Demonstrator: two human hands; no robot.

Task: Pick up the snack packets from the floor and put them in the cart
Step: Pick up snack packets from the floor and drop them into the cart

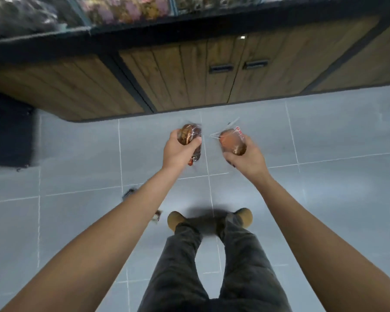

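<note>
Two clear plastic snack packets, each gripped in one of the hands, both raised above the floor. In the left hand, a darker brown packet with a round brown item inside and a red edge hanging down below the palm; fingers wrapped around its middle, thumb across the front. In the right hand, a lighter orange-brown packet with red print on its clear wrapper, the crinkled top end sticking up and away from the fingers; fingers curled around its lower part. The two packets close together, side by side, not touching.

Bare forearms stretching forward from the bottom corners toward the hands. Below and between the forearms, dark grey trousers and tan rounded shoes planted on the floor, somewhat blurred.

Under the hands, a floor of large pale grey tiles with thin white grout lines. Beneath the left forearm, small dark blurred objects lying on the tiles, too smeared to identify.

Beyond the hands, a wooden plank cabinet base with black framing and two dark recessed handles on its doors. Above that, a black shelf edge with blurred packaged goods in bins. Far out past the left hand, a dark blurred shape against the cabinet, unclear what. No cart identifiable.
</note>
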